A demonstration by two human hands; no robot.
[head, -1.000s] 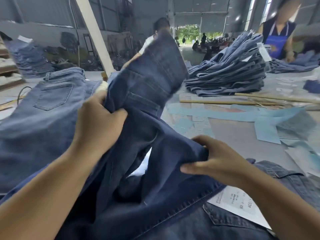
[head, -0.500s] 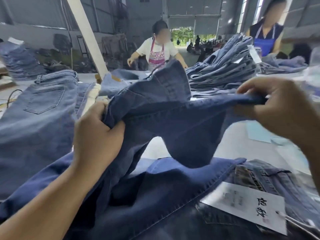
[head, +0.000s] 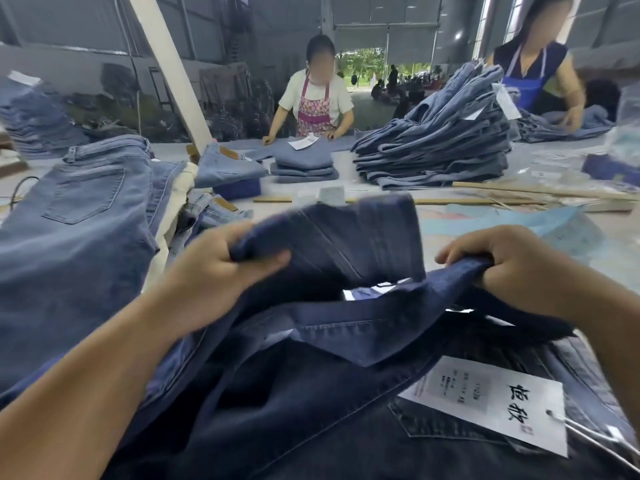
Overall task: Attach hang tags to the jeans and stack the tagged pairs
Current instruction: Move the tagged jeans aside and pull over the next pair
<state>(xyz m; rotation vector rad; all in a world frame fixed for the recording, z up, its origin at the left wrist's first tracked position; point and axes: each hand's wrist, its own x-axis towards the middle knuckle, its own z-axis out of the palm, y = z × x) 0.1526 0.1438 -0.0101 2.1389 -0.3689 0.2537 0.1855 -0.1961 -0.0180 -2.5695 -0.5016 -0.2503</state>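
Dark denim jeans (head: 346, 258) held up above tagged pair (head: 363, 427) with white hang tag (head: 491, 400). Left hand (head: 214, 271) and right hand (head: 512, 268) apart, each gripping bunched cloth. Judged mid-fold, before stacking. Long axis roughly left-right; heading unclear. Next: lay flat, square on pile.

Two bare hands were in view: one left hand (head: 211, 271) and one right hand (head: 516, 268). One dark navy denim pair of jeans (head: 329, 258) was counted between them. One white rectangular paper hang tag (head: 491, 400) lay in the foreground. Two aproned workers stood at the far side: one in a floral apron (head: 313, 98), one in a blue apron (head: 530, 64). One tall heap of grey-blue folded jeans (head: 433, 143) and one low folded stack (head: 304, 164) were present.
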